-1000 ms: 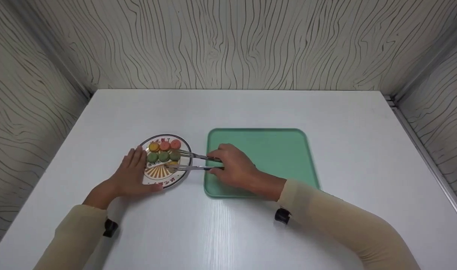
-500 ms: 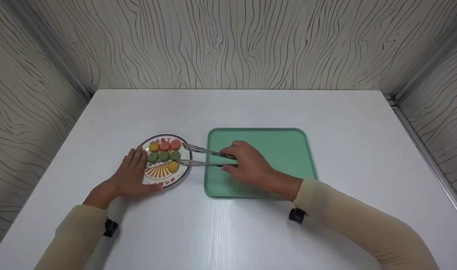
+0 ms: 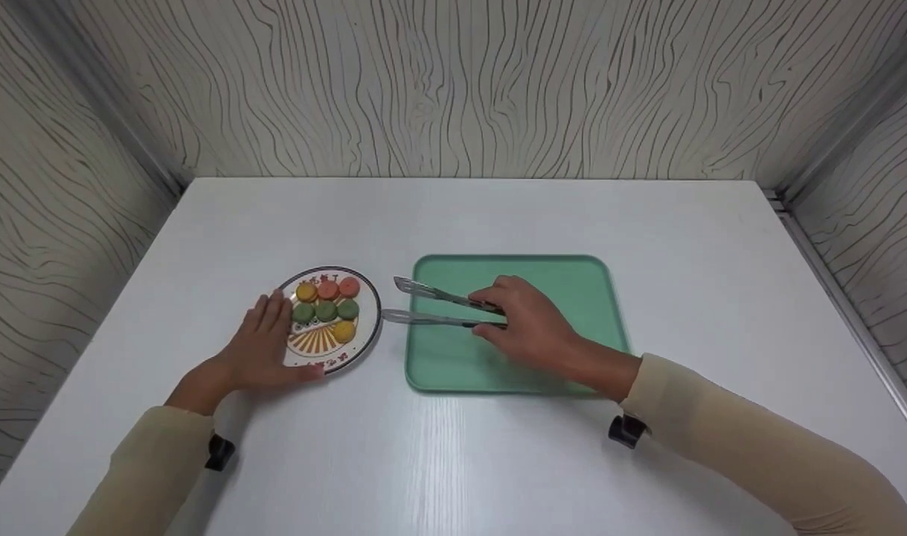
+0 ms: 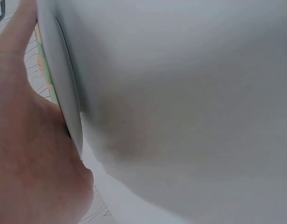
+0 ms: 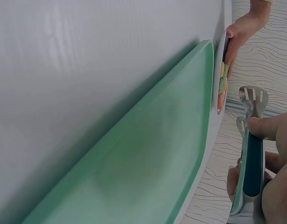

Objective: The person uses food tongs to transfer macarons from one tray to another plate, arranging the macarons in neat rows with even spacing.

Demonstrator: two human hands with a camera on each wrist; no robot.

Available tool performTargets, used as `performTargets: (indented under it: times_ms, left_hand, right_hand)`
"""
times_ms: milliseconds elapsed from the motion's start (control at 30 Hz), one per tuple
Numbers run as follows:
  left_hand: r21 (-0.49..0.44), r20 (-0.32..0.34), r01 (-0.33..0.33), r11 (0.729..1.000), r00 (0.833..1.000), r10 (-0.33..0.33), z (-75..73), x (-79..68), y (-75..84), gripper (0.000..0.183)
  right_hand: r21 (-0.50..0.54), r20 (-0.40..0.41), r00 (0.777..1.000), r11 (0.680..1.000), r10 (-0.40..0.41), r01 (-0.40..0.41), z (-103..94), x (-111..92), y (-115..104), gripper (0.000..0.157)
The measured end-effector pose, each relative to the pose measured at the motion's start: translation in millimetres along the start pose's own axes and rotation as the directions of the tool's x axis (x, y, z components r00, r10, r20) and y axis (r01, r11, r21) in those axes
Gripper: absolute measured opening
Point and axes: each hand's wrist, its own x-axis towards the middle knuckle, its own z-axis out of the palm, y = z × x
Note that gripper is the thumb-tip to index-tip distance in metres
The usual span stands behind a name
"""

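On the left of the table is a white patterned plate (image 3: 304, 353) with a dark rim. It holds small macarons: two pink (image 3: 328, 289), three green (image 3: 325, 311) and two yellow (image 3: 344, 332). My left hand (image 3: 256, 350) rests against the plate's left side, fingers straight along the rim and thumb at its front edge. With my right hand (image 3: 531, 324) I hold metal tongs (image 3: 438, 295) with green and dark handles, seen closer in the right wrist view (image 5: 253, 154). The tong arms are spread, nothing between them, tips pointing at the plate from its right.
A green rectangular tray (image 3: 572, 283) lies right of the plate, beneath my right hand and the tongs. A narrow strip of white table (image 3: 393, 365) separates plate and tray. Patterned wall panels (image 3: 453, 89) close off the back and both sides.
My right hand has drawn the tongs rightward, off the plate and over the tray's left part. The front yellow macaron now shows fully on the plate. My left hand has stayed put.
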Motion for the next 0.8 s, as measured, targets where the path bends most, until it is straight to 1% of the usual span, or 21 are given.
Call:
performTargets:
  times_ms: [367, 500, 700, 800]
  left_hand:
    - [-0.014, -0.004, -0.002, 1.0, 1.0, 0.002, -0.6, -0.8, 1.1, 0.129]
    - [0.0, -0.002, 0.002, 1.0, 1.0, -0.002, -0.1, -0.9, 1.4, 0.129]
    - [-0.002, -0.002, 0.009, 1.0, 1.0, -0.009, 0.0, -0.2, 1.0, 0.129]
    - [-0.01, -0.002, 0.007, 1.0, 1.0, -0.007, 1.0, 0.1, 0.1, 0.13]
  right_hand:
    - [-0.035, -0.023, 1.0, 0.999, -0.003, 0.002, -16.1, -17, 16, 0.037]
    - [-0.033, -0.031, 0.999, 0.999, 0.014, -0.015, -22.0, -23, 23, 0.038]
    - [-0.042, -0.046, 0.998, 0.998, 0.038, -0.04, -26.6, -30, 34, 0.038]
    - [-0.041, -0.041, 0.998, 0.998, 0.044, -0.046, -28.7, -35, 37, 0.038]
